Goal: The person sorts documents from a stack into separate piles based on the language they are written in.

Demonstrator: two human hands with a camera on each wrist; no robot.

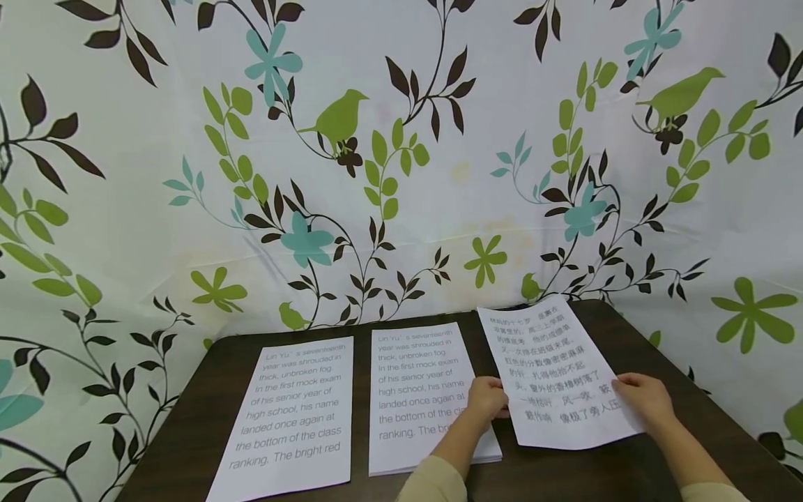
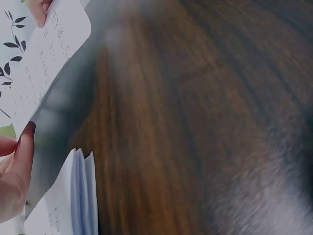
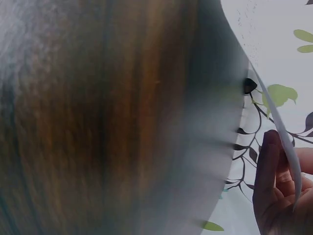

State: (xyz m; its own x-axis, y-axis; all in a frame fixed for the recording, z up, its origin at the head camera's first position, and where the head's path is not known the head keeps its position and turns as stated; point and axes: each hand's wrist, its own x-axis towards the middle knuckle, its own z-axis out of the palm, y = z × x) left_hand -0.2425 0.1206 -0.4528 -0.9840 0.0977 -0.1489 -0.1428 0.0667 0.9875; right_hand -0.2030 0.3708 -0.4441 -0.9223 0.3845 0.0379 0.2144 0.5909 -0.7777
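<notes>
A sheet of paper (image 1: 552, 376) printed with Chinese text is held up off the dark table by both hands, one at each side edge. My left hand (image 1: 487, 399) pinches its left edge, and my right hand (image 1: 645, 401) pinches the right edge. In the left wrist view the left fingers (image 2: 24, 156) grip the sheet's edge (image 2: 49, 54). From the right wrist, the sheet (image 3: 276, 110) appears nearly edge-on between the thumb and fingers of the right hand (image 3: 279, 196). Beside the left forearm lies a stack of printed English pages (image 1: 414, 390), partly covered by that arm.
Left of the stack, another page with English text (image 1: 288, 411) lies on the dark wooden table (image 1: 188, 411). Behind the table hangs a white cloth (image 1: 401, 265) patterned with leaves, flowers and birds.
</notes>
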